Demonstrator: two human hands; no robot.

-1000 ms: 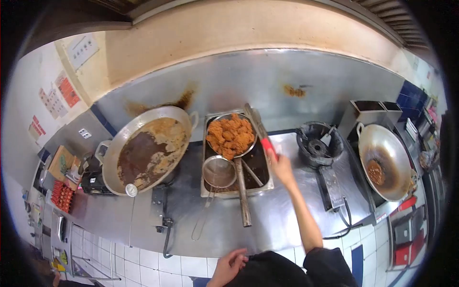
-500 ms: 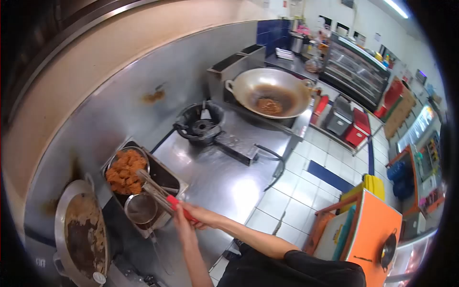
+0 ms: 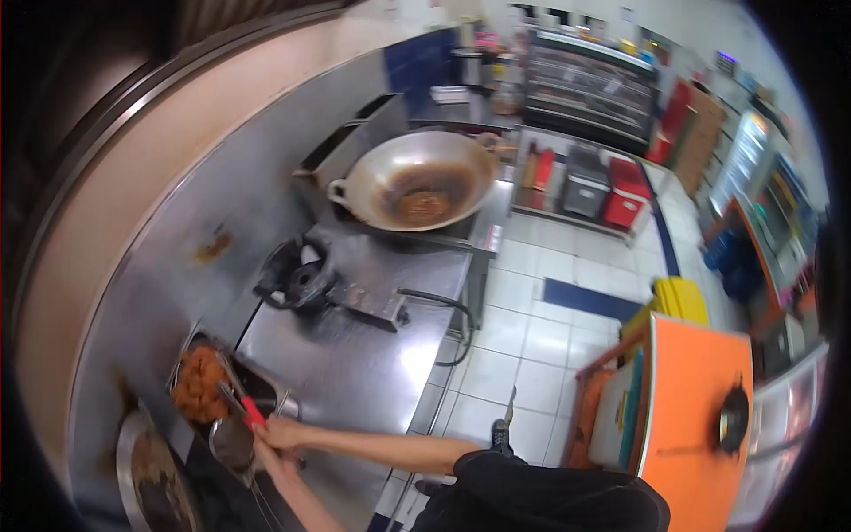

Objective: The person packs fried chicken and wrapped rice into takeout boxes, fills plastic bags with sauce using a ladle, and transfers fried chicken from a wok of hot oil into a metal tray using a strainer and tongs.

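Red-handled metal tongs (image 3: pixel 252 411) are gripped in my right hand (image 3: pixel 282 434), at the lower left of the view. Their metal end reaches to the orange-brown fried pieces (image 3: pixel 200 385) heaped in a round strainer. My left hand (image 3: pixel 273 459) is just below the right one, close to the tongs' handle; its fingers are blurred and partly hidden. A smaller round sieve (image 3: pixel 232 443) lies beside the heap. At the bottom left is a large pan of dark oil (image 3: pixel 160 483).
A black gas burner (image 3: pixel 306 277) stands on the steel counter (image 3: pixel 372 355). Beyond it is a large wok (image 3: pixel 421 182) with brown residue. An orange-topped table (image 3: pixel 696 399), a yellow container (image 3: pixel 681 303) and a glass display case (image 3: pixel 589 84) stand to the right.
The view has swung right, shifting the counter items leftward. My left hand has come up from near my body to beside my right hand, which still holds the tongs.
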